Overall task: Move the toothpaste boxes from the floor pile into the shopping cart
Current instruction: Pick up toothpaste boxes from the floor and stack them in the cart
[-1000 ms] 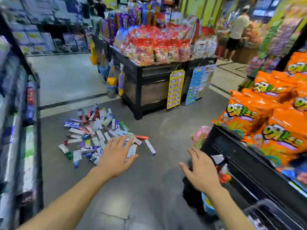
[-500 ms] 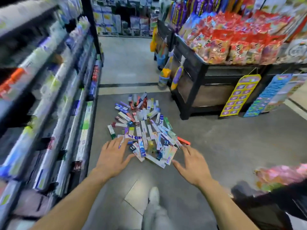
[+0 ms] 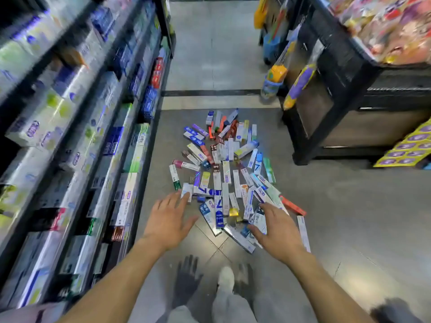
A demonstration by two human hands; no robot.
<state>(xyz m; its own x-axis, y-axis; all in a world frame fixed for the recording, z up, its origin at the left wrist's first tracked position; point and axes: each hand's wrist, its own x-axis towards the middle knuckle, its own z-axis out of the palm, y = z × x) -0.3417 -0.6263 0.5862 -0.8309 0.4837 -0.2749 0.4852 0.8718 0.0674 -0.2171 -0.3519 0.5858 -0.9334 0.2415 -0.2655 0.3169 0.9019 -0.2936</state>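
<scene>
The toothpaste boxes (image 3: 224, 173) lie in a loose pile on the grey floor (image 3: 338, 206) of the aisle, between the shelving (image 3: 93, 145) on the left and the black display stand (image 3: 345, 89) on the right. They are long, thin cartons, lying flat. Most have their long axis running roughly away from the camera, up the aisle; those at the near edge and the left side are skewed diagonally, and several overlap. One orange-red box (image 3: 292, 205) lies at the right fringe, angled down to the right.

The left hand (image 3: 169, 221) hovers palm down at the near left edge of the pile, fingers (image 3: 184, 198) spread and empty. The right hand (image 3: 278, 231) is over the near right corner, fingers likewise splayed, holding nothing; whether they touch the boxes beneath cannot be told.

Print on the cartons is too small to read, and the shelf stock is motion-blurred. The right hand hides some boxes. The shopping cart is out of frame. One light shoe (image 3: 226, 279) shows below.
</scene>
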